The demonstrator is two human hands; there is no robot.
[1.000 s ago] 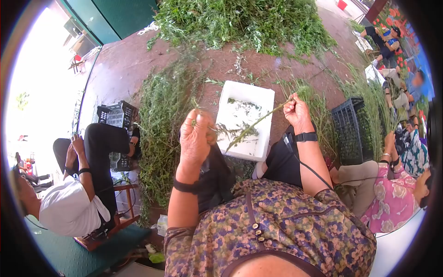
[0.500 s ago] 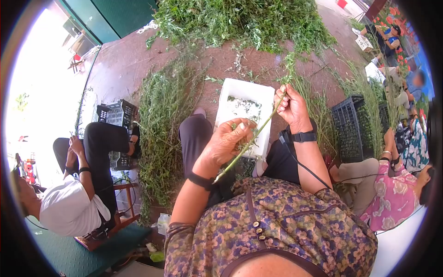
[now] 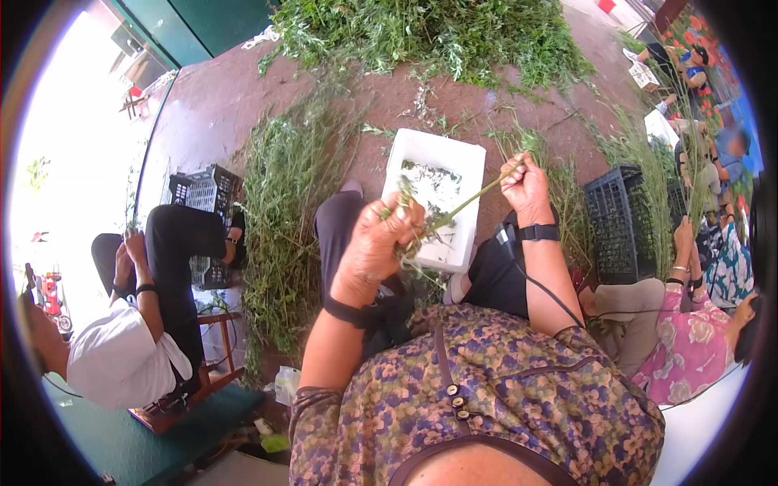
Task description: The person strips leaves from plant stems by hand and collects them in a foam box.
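the right hand is gripping the stem, its fingers closing around it just below the leafy top. the left hand is making a fist, the fingers curling tightly over green leaves that are poking out above and below. the stem is slanting down from the right hand towards the left, passing over the white box; its lower end is disappearing among the leaves by the left hand, so whether those fingers are touching it is unclear.

compared with the earlier frame, the left hand is sitting a little farther left and turning more upright, and the stem is no longer sticking out past it towards the wrist. the right hand is lying slightly farther right, and the leafy top is showing lower above it.

the box is standing on the floor between the knees, holding loose leaves. a pile of stalks is lying to its left, and a large heap is lying beyond it. a dark crate is standing to the right, near a person in pink who is holding tall stalks.
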